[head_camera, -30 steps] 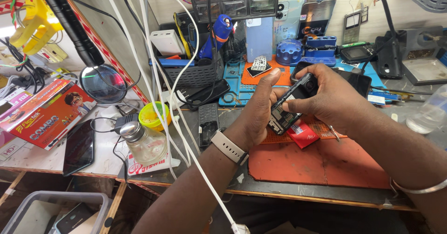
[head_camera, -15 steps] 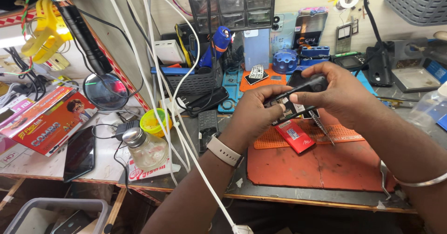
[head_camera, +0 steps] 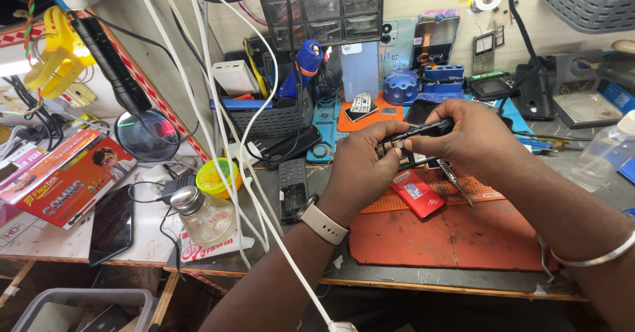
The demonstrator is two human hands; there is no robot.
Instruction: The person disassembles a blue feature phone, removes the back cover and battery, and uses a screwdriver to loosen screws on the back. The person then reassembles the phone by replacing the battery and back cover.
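Right now, head view, only view going: both hands up over the bench, closed on a small dark phone body with its back off (head_camera: 413, 140), circuit side showing. Left hand (head_camera: 360, 166), pale watch on the wrist, fingers curled round the near end. Right hand (head_camera: 473, 140), silver bangle further up the arm, pinching the far end along the edges. Held in the air above the orange rubber work mat (head_camera: 450, 239), not resting on it.

Directly below, lying on the perforated orange pad: a flat red battery pack (head_camera: 417, 193), apart from both hands. Just beside it, thin metal tweezers (head_camera: 456, 180), tips toward the near edge.

Over on the left: a black keypad handset (head_camera: 293, 188) flat on the desk, white cables (head_camera: 231, 140) hanging across, a small glass bottle with a metal cap (head_camera: 205, 216), a yellow-green cup (head_camera: 217, 176). Further left, a round magnifier lens (head_camera: 147, 135) and a red printed carton (head_camera: 66, 180).

Judging the handling: light, rigid plastic shell, but fragile where the bare board and contacts sit open. Smooth sides, likely to slip if pinched loosely. Best taken by the long side edges or the two ends, as now, well off the exposed board.
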